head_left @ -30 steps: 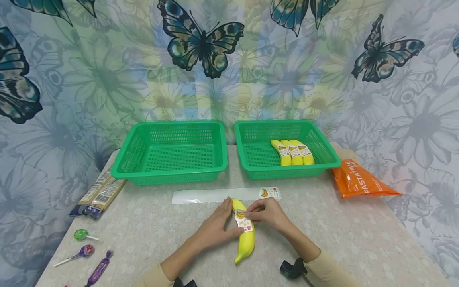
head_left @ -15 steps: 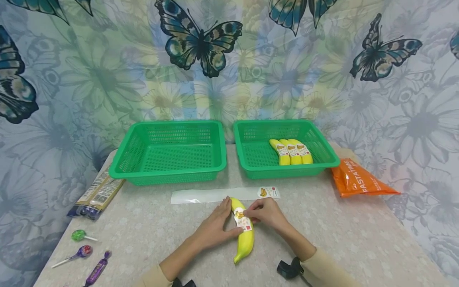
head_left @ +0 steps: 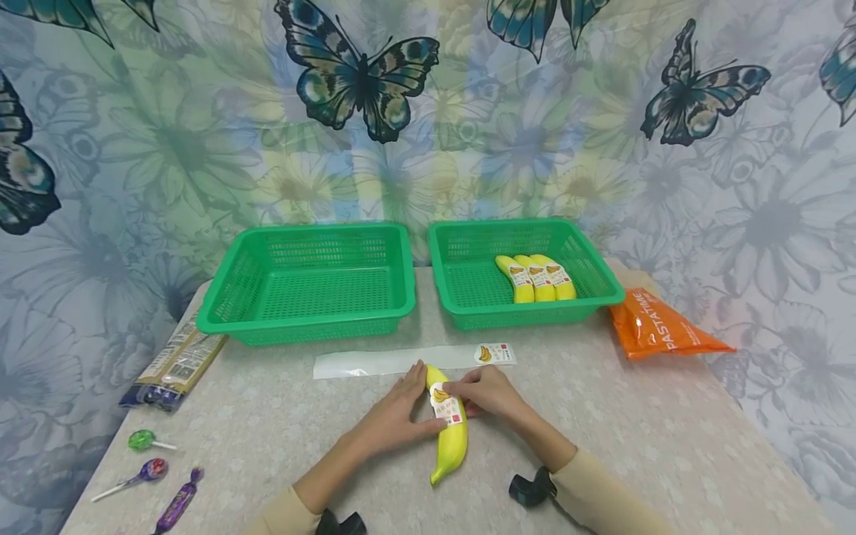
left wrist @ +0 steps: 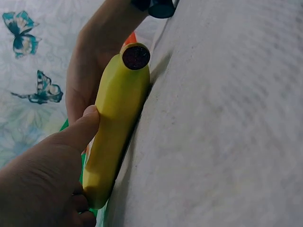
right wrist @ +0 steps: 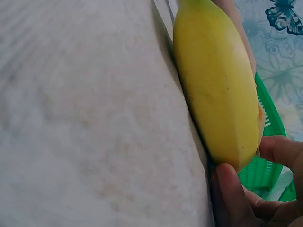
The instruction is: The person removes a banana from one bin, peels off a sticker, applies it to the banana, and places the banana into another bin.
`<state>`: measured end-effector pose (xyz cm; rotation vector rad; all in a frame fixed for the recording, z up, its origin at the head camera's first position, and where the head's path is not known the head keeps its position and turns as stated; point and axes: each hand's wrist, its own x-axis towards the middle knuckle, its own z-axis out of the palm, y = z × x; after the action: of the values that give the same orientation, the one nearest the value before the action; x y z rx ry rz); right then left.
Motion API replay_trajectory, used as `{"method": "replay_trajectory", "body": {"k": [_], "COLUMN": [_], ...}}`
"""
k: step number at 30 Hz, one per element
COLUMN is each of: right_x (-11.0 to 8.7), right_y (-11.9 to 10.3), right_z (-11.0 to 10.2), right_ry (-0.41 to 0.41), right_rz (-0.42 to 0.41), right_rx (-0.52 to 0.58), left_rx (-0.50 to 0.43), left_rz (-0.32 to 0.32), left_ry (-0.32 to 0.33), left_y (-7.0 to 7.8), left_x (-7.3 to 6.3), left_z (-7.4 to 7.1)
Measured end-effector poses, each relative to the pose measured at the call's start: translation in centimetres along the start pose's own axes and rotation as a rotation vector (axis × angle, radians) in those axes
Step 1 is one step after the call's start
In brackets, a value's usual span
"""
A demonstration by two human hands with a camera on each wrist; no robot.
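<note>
A yellow banana lies on the table, its stem end toward the person. A white label with a banana picture sits on its upper side. My left hand steadies the banana, thumb by the label's lower edge and fingers at the far end; the left wrist view shows this thumb on the banana. From the other side, my right hand has its index fingertip on the label's right edge. In the right wrist view the right thumb touches the banana's lower side.
Behind the hands lies a white backing strip with one banana label. Two green baskets stand behind; the right basket holds three labelled bananas. An orange bag is at right, a gold packet and several candies at left.
The right index finger has shifted slightly along the label and now lies against its upper right edge. The left hand keeps its hold on the banana. The head view has turned slightly.
</note>
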<state>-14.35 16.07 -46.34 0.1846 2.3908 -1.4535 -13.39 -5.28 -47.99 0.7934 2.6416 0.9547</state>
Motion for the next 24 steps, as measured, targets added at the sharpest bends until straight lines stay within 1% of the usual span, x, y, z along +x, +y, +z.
{"method": "replay_trajectory", "body": {"k": [3,5,7,11,14,20,24], "right_x": [0.3,0.4,0.5,0.5,0.6,0.7,0.6], "right_y": [-0.2,-0.2,0.0,0.4,0.6,0.8,0.8], "right_z": [0.2,0.1,-0.2,-0.8,-0.9,-0.7,-0.6], "right_ry": [0.026,0.023,-0.001,-0.095,-0.126,-0.100,-0.100], "right_rz": [0.000,-0.003,-0.019,-0.057,-0.058,-0.034,-0.038], "right_rx": [-0.050,-0.053,-0.041,0.025,0.067,0.107,0.112], "left_rx": [-0.006,-0.005,-0.005,0.002,0.000,-0.017,-0.033], "left_rz": [0.008,0.007,0.003,-0.009,-0.015,-0.018,-0.031], "left_ry": [-0.004,-0.004,0.001,0.004,-0.006,-0.031,-0.035], "left_y": [-0.1,-0.2,-0.2,-0.2,-0.2,-0.4,-0.5], "left_x": [0.2,0.3,0.3,0.5,0.7,1.6,2.0], "left_z": [-0.1,0.0,0.0,0.0,-0.1,-0.5,-0.8]}}
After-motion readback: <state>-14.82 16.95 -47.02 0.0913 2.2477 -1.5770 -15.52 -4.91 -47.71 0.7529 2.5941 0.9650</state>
